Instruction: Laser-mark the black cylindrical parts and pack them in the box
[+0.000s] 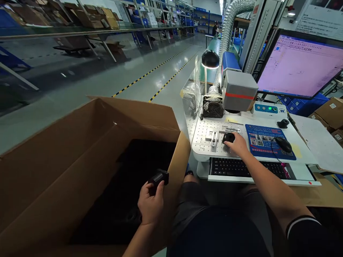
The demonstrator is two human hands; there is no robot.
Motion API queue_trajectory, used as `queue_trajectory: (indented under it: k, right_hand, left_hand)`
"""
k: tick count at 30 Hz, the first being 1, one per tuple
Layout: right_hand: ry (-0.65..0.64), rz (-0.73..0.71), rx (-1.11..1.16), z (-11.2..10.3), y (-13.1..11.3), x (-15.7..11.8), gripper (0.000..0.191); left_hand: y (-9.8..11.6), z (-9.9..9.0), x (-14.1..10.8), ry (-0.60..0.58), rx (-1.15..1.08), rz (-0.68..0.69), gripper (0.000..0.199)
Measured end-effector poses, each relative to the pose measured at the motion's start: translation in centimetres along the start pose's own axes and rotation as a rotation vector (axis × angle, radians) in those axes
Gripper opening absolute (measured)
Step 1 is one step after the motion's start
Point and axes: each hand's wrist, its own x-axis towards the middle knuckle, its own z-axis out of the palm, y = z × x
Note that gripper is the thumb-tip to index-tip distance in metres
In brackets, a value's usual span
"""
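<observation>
My left hand is closed on a black plastic part, held over the open cardboard box near its right wall. Dark contents lie in the box, too dim to tell apart. On the perforated metal plate of the white workbench, my right hand grips a second black part, round on top. Small metal fixtures stand just left of that part. Above the plate hangs a grey machine head with a red stripe.
Right of the plate are a blue mat, a black mouse and a small black object. A keyboard sits on the lower tray. A monitor, fan and lamp stand behind.
</observation>
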Motion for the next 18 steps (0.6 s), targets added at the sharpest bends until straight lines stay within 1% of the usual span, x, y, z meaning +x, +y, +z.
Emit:
queue_trajectory:
  k: [2, 4, 6, 11, 14, 16, 18]
  right_hand:
    - [-0.033, -0.001, -0.057, 0.6, 0.0, 2.0, 0.052]
    - [-0.066, 0.001, -0.086, 1.2, -0.1, 3.4, 0.054]
    - [-0.090, 0.005, -0.093, 1.8, -0.2, 4.3, 0.053]
    - [-0.096, 0.001, -0.087, 2.4, -0.1, 5.3, 0.053]
    - [-0.087, -0.013, -0.084, 2.5, 0.1, 5.4, 0.055]
    - [-0.075, -0.016, -0.072, 2.5, 0.2, 5.2, 0.060]
    - [-0.036, -0.018, -0.058, 2.6, 0.4, 4.8, 0.071]
  left_hand:
    - [-0.5, -0.1, 0.1, 0.018, 0.051, -0.086, 0.055]
    - [-0.3, -0.3, 0.4, 0.020, 0.056, -0.210, 0.056]
    - [0.0, -0.4, 0.7, 0.018, 0.039, -0.277, 0.056]
    - [-0.2, -0.4, 1.0, 0.001, 0.025, -0.295, 0.057]
    - [-0.3, -0.3, 0.9, 0.009, 0.014, -0.274, 0.054]
    - [-0.1, -0.2, 0.9, 0.022, -0.003, -0.263, 0.052]
    - [0.2, -0.3, 0.9, 0.027, -0.025, -0.271, 0.051]
